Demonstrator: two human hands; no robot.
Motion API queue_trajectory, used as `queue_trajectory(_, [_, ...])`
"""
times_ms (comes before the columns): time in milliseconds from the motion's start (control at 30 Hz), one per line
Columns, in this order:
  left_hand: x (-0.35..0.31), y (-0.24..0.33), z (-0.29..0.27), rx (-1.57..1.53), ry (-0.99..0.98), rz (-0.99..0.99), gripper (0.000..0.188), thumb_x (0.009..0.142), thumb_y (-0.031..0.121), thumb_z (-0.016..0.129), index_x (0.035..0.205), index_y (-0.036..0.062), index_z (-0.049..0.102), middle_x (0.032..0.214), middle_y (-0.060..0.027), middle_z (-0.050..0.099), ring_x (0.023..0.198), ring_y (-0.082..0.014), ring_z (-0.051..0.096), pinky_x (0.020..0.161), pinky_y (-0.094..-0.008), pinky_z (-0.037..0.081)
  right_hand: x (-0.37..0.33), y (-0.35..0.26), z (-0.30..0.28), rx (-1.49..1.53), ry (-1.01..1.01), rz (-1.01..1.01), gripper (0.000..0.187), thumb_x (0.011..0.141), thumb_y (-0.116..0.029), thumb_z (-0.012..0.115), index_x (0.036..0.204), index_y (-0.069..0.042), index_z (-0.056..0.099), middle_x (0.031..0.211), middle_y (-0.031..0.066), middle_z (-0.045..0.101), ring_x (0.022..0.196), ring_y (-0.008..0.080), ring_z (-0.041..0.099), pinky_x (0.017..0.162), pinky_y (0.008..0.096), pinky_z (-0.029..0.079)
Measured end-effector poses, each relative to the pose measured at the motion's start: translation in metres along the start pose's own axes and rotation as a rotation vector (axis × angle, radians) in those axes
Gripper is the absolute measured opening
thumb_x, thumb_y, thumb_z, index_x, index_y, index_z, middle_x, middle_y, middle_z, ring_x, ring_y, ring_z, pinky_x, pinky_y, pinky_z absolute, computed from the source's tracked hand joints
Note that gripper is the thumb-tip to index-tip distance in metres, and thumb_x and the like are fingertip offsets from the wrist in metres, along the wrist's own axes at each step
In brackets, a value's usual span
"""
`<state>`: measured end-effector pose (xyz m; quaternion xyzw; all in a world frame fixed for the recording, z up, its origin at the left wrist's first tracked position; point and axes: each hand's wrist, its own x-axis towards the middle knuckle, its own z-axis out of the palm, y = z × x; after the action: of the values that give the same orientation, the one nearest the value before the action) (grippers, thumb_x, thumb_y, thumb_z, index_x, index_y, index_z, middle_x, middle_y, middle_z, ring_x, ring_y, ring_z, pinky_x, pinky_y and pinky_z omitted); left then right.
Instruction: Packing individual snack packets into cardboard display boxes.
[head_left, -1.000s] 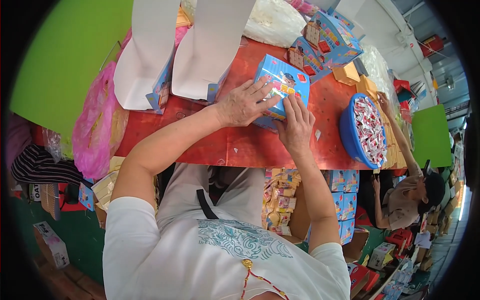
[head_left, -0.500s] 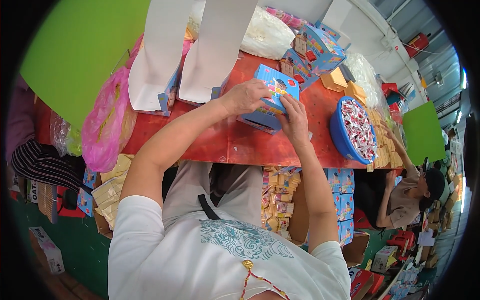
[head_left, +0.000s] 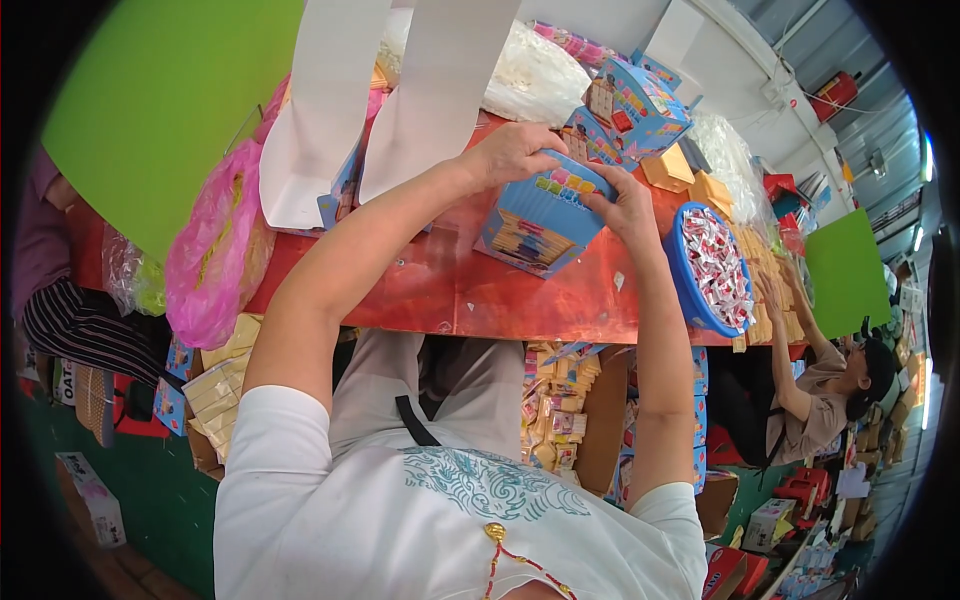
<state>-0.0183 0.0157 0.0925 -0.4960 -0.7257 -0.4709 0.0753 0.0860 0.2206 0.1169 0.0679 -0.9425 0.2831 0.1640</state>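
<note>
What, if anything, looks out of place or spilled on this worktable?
One small thing: a pale scrap lies loose on the red tabletop, between the blue box and the right forearm, like stray litter. The small packets sit inside their blue basin, with no spill visible.

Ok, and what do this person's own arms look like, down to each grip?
The left arm and right arm come out of short, loose white sleeves that end above the elbows, leaving the forearms uncovered. The left grip and right grip are bare, ungloved human hands. Nothing worn shows at either wrist, and no cables or markings are visible.
</note>
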Motion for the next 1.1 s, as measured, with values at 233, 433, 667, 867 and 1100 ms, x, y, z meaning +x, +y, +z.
queue_trajectory(233, [-0.013, -0.008, 0.001, 0.044, -0.087, 0.069, 0.036, 0.081, 0.017, 0.064, 0.116, 0.0110, 0.062, 0.110, -0.0115, 0.062, 0.107, -0.0267, 0.057, 0.092, -0.0369, 0.046, -0.010, -0.006, 0.002, -0.145, 0.033, -0.135, 0.044, 0.073, -0.008, 0.072, 0.116, -0.008, 0.062, 0.109, 0.0117, 0.063, 0.104, 0.0305, 0.058, 0.089, 0.0382, 0.047])
queue_trajectory(433, [-0.018, -0.009, 0.004, 0.254, -0.056, 0.181, 0.062, 0.075, 0.010, 0.069, 0.132, 0.0166, 0.048, 0.134, -0.0161, 0.043, 0.125, -0.0346, 0.044, 0.103, -0.0402, 0.042, -0.004, -0.004, 0.000, -0.103, 0.024, -0.135, 0.046, 0.073, -0.008, 0.071, 0.118, -0.008, 0.061, 0.111, 0.0117, 0.062, 0.107, 0.0311, 0.057, 0.092, 0.0387, 0.046])
queue_trajectory(667, [-0.024, -0.012, 0.003, 0.212, -0.104, 0.241, 0.063, 0.073, 0.004, 0.068, 0.131, 0.0158, 0.048, 0.129, -0.0152, 0.049, 0.121, -0.0338, 0.047, 0.100, -0.0406, 0.044, -0.011, -0.002, 0.005, -0.168, 0.035, -0.185, 0.052, 0.070, -0.004, 0.074, 0.120, -0.009, 0.060, 0.118, 0.0114, 0.060, 0.111, 0.0307, 0.055, 0.094, 0.0388, 0.046])
queue_trajectory(867, [-0.028, -0.015, 0.003, 0.202, -0.100, 0.210, 0.063, 0.072, 0.001, 0.067, 0.130, 0.0147, 0.048, 0.127, -0.0152, 0.050, 0.120, -0.0342, 0.048, 0.099, -0.0412, 0.044, -0.028, 0.000, 0.015, -0.105, 0.437, -0.194, 0.048, 0.073, -0.006, 0.072, 0.120, -0.007, 0.060, 0.118, 0.0133, 0.058, 0.110, 0.0285, 0.056, 0.090, 0.0369, 0.047])
queue_trajectory(1100, [-0.020, -0.014, 0.004, 0.207, -0.097, 0.206, 0.062, 0.072, 0.001, 0.066, 0.130, 0.0142, 0.049, 0.126, -0.0163, 0.051, 0.119, -0.0347, 0.049, 0.100, -0.0411, 0.043, -0.066, 0.055, 0.039, 0.365, 0.156, 0.271, 0.011, 0.082, -0.009, 0.068, 0.086, 0.000, 0.064, 0.071, -0.0004, 0.058, 0.068, 0.0079, 0.051, 0.063, 0.0260, 0.044])
